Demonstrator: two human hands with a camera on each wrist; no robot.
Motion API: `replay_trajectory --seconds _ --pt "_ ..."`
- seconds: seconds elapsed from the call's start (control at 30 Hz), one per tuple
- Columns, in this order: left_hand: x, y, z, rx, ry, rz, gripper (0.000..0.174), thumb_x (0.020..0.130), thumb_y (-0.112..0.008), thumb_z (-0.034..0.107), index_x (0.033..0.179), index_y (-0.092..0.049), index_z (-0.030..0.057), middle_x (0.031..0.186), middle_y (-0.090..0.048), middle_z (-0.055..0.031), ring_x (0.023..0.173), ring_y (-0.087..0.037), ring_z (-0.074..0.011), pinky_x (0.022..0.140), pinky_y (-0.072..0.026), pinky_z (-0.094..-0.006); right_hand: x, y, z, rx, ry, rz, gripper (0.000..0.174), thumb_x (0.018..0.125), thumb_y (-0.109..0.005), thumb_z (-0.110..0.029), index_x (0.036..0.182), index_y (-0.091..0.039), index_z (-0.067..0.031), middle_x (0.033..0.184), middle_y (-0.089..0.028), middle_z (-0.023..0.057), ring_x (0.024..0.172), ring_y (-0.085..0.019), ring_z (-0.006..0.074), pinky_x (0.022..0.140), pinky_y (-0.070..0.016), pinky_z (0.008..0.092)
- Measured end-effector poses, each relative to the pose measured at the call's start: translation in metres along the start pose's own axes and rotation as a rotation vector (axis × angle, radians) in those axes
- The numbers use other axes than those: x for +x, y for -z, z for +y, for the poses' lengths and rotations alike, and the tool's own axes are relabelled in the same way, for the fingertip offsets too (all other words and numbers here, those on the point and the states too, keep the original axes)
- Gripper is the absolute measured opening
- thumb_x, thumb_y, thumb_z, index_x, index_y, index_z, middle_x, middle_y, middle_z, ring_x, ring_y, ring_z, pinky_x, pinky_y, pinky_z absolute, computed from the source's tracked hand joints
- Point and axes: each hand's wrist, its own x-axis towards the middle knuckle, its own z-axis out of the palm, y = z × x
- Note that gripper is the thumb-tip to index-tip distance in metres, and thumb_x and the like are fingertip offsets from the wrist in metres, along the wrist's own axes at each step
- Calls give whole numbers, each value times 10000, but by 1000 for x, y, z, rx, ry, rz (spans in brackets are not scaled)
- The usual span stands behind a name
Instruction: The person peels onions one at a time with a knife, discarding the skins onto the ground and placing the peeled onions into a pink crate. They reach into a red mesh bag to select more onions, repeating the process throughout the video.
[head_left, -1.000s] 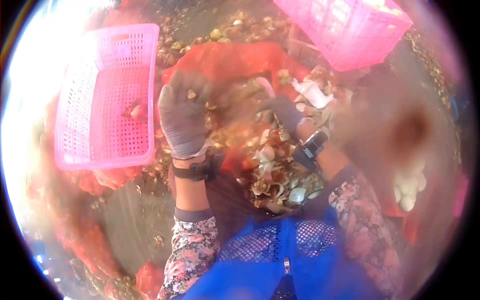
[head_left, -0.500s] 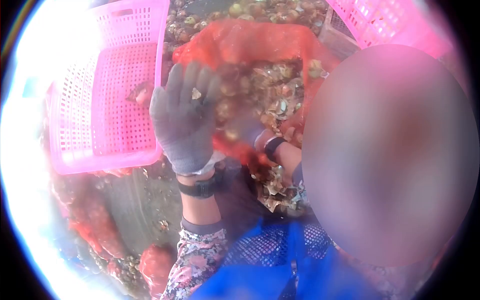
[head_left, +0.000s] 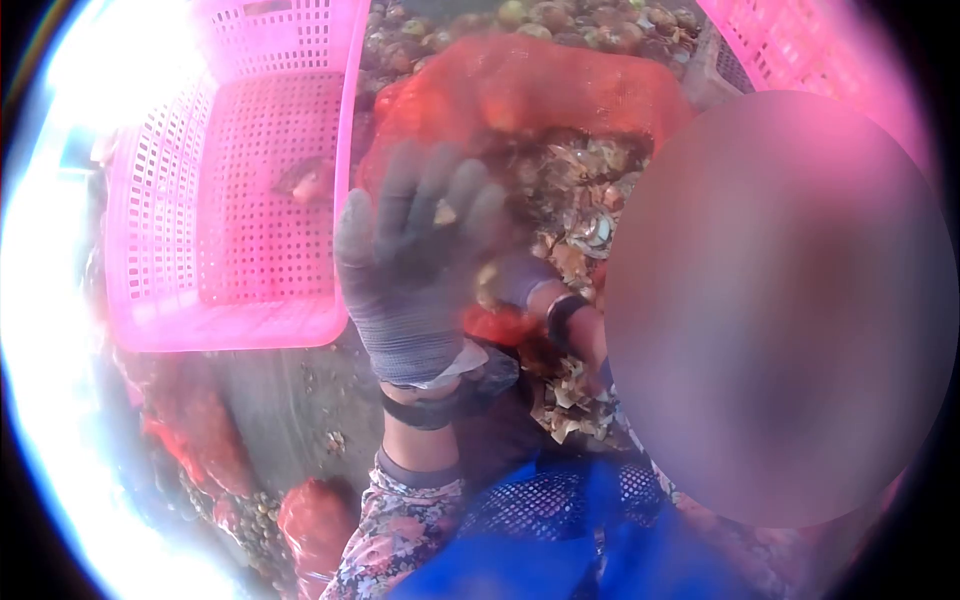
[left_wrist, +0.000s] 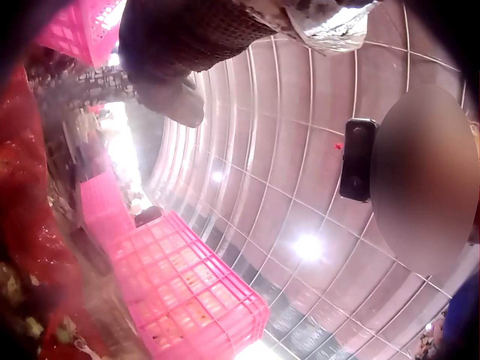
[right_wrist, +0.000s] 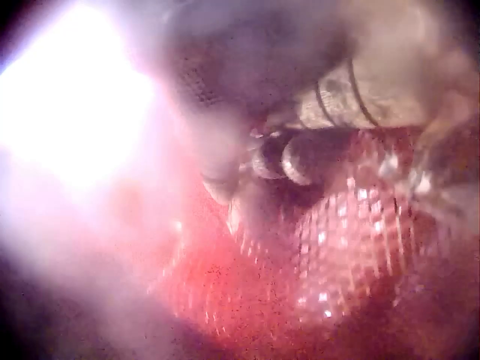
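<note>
My left hand (head_left: 420, 260), in a grey glove, is raised palm up with its fingers straight and spread. A pale scrap of skin (head_left: 445, 212) sticks to its fingers. Low beside it, my right hand (head_left: 525, 280) holds a small yellowish onion (head_left: 487, 285) at its fingertips; the left hand and a blurred oval partly cover this hand and arm. In the hazy right wrist view, gloved fingers (right_wrist: 296, 161) curl just above red mesh (right_wrist: 360, 240). A red mesh sack (head_left: 540, 85) with onions and peelings (head_left: 590, 190) lies in front of both hands.
At the left stands a pink basket (head_left: 270, 190) with a reddish piece (head_left: 310, 183) inside. Another pink crate (head_left: 800, 45) is at the far right. Loose onions (head_left: 550, 15) cover the floor behind the sack. A smaller red sack (head_left: 315, 525) lies at the lower left.
My right hand has moved left from the white peelings, closer under the left hand, and now holds an onion. The left hand stays raised and spread. The head view has shifted.
</note>
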Motion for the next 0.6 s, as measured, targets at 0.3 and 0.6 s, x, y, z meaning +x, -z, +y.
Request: replay_trajectory --seconds 0.3,0.6 --pt "3 10 0 -71 40 -4 575 951 -601 364 1349 -502 -39 1329 -559 -227 1234 -536 -342 1093 -421 -479 -6 -51 -9 33 41 267 751 782 -749 -470 1370 -460 -102 1316 -557 148 1118 -600 375 967 -473 469" --pt "10 16 -10 165 -10 -8 532 957 -592 362 1300 -539 -41 1304 -580 -212 1239 -542 -343 1103 -415 -487 -59 33 9 1047 47 108 629 865 -667 -298 1411 -430 -94 1019 -603 87 732 -603 170 618 -522 310"
